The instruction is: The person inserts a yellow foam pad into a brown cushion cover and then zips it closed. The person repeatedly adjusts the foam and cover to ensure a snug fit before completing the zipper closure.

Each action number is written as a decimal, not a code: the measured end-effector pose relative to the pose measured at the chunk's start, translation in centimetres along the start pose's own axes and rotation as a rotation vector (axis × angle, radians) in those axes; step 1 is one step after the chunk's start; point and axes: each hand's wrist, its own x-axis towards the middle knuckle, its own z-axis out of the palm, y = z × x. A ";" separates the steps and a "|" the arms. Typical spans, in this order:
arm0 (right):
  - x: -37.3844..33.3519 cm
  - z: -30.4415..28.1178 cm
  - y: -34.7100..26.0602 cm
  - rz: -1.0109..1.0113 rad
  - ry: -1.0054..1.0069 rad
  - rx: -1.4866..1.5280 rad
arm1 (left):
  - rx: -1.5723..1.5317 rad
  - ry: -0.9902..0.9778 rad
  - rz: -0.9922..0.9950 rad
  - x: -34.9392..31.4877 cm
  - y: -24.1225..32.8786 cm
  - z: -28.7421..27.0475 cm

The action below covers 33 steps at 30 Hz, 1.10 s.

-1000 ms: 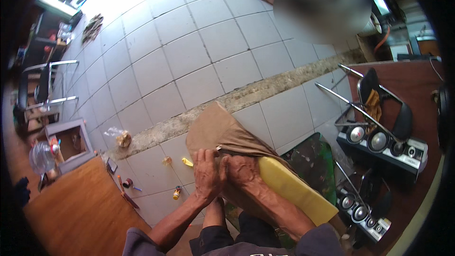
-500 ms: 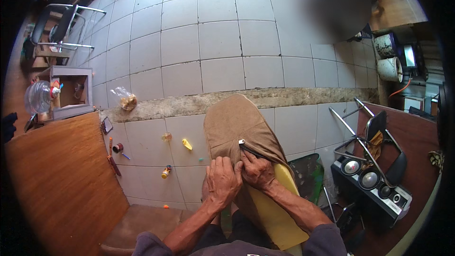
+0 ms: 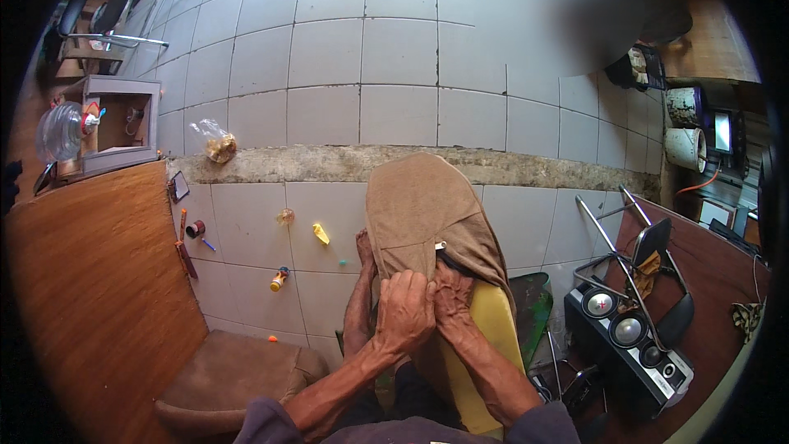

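Note:
A brown fabric cushion cover [image 3: 423, 197] is drawn over the far end of a long block of yellow foam [image 3: 496, 325] standing between my legs. The foam shows bare along the near right side. At the cover's opening lies a dark zipper with a pale zipper pull [image 3: 440, 246]. My left hand [image 3: 405, 312] is closed on the cover's edge, left of the opening, knuckles up. Right beside it my right hand [image 3: 454, 292] is closed at the zipper edge, its fingertips partly hidden under the fabric.
A brown padded seat [image 3: 238, 374] and a wooden panel [image 3: 99, 271] are on the left. Small items, including a little bottle [image 3: 279, 279], lie on the tiles. At right stand a speaker box [image 3: 629, 345] and a metal-framed chair [image 3: 657, 242]. Another person [image 3: 657, 0] sits far right.
The view has shifted slightly. My hands stay at the opening, the left closer against the right, and the right fingers sit deeper under the cover. My foot now shows left of the cushion.

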 end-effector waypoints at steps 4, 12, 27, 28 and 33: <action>-1.2 -1.6 0.1 -0.069 -0.081 -0.123 | -0.103 0.251 -0.203 -2.3 -0.5 -1.1; -1.5 -4.1 0.1 -0.306 -0.362 -0.328 | -0.151 0.362 -0.501 -2.0 -3.6 0.5; -0.6 0.2 0.9 -0.137 0.075 -0.301 | -0.640 0.197 -0.683 -1.3 -3.5 0.4; -0.8 0.1 0.4 -0.078 0.023 -0.305 | -0.497 0.176 -0.679 -0.8 -4.1 0.1; -1.2 1.2 -1.4 -0.061 0.001 -0.168 | -0.036 0.221 -0.485 2.2 -7.2 0.5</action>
